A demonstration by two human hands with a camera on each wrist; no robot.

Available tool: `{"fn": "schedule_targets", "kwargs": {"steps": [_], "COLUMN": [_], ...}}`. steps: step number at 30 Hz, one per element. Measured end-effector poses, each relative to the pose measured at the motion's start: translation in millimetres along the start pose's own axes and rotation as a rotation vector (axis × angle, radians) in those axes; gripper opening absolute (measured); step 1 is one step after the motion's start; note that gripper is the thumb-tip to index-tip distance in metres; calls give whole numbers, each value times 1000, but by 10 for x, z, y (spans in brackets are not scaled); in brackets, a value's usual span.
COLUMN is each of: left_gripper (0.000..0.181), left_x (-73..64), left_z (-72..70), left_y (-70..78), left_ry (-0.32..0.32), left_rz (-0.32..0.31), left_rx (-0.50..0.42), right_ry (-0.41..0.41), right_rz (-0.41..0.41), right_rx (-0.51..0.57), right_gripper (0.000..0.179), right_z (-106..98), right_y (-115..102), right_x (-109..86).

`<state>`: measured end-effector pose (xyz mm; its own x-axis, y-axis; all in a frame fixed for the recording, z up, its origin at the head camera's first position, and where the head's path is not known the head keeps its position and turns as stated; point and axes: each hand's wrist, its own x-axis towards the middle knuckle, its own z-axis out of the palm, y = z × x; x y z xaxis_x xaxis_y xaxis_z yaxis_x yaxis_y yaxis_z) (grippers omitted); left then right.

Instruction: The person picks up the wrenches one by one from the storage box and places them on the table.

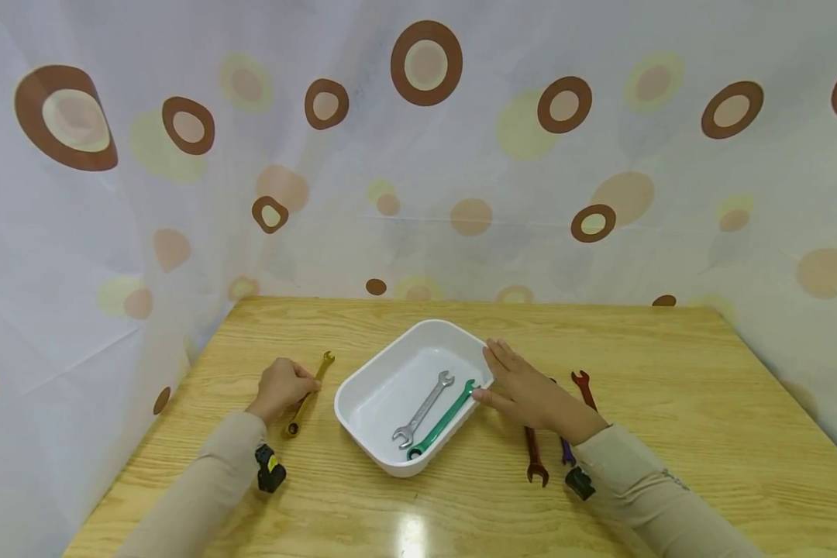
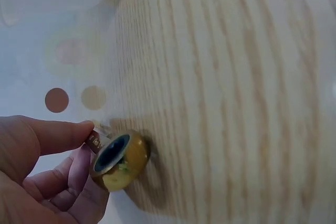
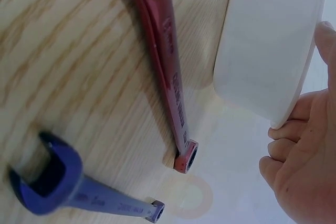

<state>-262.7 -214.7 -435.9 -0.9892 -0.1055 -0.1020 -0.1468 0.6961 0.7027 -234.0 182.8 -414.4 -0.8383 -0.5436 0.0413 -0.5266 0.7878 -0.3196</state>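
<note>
My left hand pinches the shaft of a gold combination wrench between thumb and fingers, left of a white tray. In the left wrist view, the wrench's ring end points toward the camera, close above the wood. My right hand rests on the tray's right rim, fingers extended together and thumb spread. Inside the tray, a silver open-end wrench and a green combination wrench lie side by side.
Right of the tray, partly hidden by my right hand and forearm, lie a dark red wrench, a purple wrench and a red wrench. The wooden table meets a patterned white curtain at the back and sides.
</note>
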Motion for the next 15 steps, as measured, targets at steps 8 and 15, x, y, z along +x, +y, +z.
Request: {"fn": "schedule_targets", "kwargs": {"steps": [8,15], "left_gripper": [14,16], "left_x": [1,-23], "left_z": [11,-1], "left_y": [-38,-31], "left_ry": [20,44], "left_rz": [-31,-1], "left_rx": [-38,6], "right_ry": [0,10], "right_rz": [3,4], "right_rx": [0,-1], "right_gripper": [88,88], "right_z": [10,15], "right_y": [-1,2], "right_x": [4,0]}}
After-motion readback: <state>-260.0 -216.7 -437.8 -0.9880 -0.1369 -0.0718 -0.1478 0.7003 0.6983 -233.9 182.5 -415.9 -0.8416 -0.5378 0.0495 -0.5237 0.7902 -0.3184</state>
